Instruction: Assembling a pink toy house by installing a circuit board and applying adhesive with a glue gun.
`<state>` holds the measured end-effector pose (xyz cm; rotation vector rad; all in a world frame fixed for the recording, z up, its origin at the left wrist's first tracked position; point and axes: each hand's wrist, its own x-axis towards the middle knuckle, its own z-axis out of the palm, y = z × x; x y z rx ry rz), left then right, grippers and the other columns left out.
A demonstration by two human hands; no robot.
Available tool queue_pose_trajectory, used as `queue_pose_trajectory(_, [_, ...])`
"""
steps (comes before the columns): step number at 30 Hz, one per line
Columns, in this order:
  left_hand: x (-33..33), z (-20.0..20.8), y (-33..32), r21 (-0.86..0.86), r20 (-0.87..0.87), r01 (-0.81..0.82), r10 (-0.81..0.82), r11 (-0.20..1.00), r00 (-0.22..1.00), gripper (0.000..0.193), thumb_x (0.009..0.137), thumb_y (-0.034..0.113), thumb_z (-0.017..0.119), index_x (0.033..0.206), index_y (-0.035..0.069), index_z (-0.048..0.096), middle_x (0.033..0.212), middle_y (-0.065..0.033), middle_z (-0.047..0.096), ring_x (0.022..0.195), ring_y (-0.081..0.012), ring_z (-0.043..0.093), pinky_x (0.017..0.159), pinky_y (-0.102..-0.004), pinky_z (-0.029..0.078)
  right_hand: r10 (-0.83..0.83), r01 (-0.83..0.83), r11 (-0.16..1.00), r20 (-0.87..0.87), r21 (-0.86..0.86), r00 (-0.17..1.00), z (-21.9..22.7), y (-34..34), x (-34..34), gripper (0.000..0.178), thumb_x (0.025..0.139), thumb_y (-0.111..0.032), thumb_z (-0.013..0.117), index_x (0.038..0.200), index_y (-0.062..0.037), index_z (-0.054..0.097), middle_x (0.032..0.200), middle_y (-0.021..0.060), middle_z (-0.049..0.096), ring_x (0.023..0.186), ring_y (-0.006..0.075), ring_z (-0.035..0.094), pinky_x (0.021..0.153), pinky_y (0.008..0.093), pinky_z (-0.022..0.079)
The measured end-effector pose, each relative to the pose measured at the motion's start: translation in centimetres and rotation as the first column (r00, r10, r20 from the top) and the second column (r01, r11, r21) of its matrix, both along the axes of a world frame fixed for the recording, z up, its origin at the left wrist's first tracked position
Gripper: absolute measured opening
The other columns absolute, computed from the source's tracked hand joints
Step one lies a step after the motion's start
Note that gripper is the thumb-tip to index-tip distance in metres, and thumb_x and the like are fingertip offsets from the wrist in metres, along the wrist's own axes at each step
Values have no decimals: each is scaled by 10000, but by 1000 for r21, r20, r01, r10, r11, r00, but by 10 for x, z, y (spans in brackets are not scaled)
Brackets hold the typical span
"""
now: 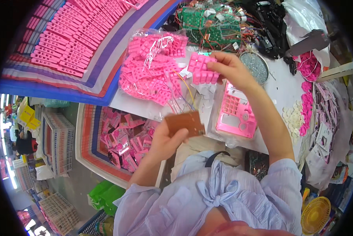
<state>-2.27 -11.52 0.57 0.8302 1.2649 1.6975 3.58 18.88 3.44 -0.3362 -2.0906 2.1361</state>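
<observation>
A brown circuit board (188, 122) with thin coloured wires at its far edge is pinched in my left hand (165, 139), near the front edge of the table. Farther off and to the right, my right hand (234, 71) grips a pink keypad (200, 70) with raised block-shaped keys between thumb and fingers. Below my right hand lies a pink plastic housing (237, 112), with a grid of square holes and round openings. A clear plastic bag (151, 69) full of similar pink keypads sits left of the held one.
Green circuit boards (211, 29) with wires heap at the back, near a round tin of small metal parts (254, 67). White discs (292, 118) and pink pieces lie at right. Finished-looking pink parts (72, 39) fill a striped-lined tray; a lower bin (125, 139) holds pink pieces.
</observation>
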Motion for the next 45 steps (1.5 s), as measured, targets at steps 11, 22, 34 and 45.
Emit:
queue_pose_trajectory(11, [-25,15,67,83,-256,-151,168,985,952,301,977,26,596,1273,-24,574,1093,-87,686,793,-100,621,664,-246,506,0,7,998,-124,59,992,11,-36,17,277,972,-262,659,1082,-9,661,877,51,692,786,105,663,591,280,544])
queue_pose_trajectory(22, [-90,16,74,22,-550,-329,286,944,784,281,1000,90,592,1274,35,565,1011,-41,687,762,-75,615,600,-214,482,-437,537,660,-313,526,843,-1,-10,68,302,786,-293,734,880,-13,669,719,158,653,668,240,664,635,412,490])
queue_pose_trajectory(34, [-16,56,26,-3,-170,-218,214,976,962,273,1009,137,579,1265,46,553,1004,-60,667,722,-84,588,542,-196,434,-445,372,849,-127,-375,887,-3,12,158,268,962,-312,680,876,-58,691,694,-12,564,582,81,505,513,243,426])
queue_pose_trajectory(45, [-12,57,-4,47,41,-81,79,996,996,300,997,155,587,1250,11,517,969,-123,641,631,-115,520,526,-230,420,-268,117,738,-130,-664,955,-11,-8,171,135,969,-198,671,1016,-71,668,899,-30,596,778,66,545,601,234,460])
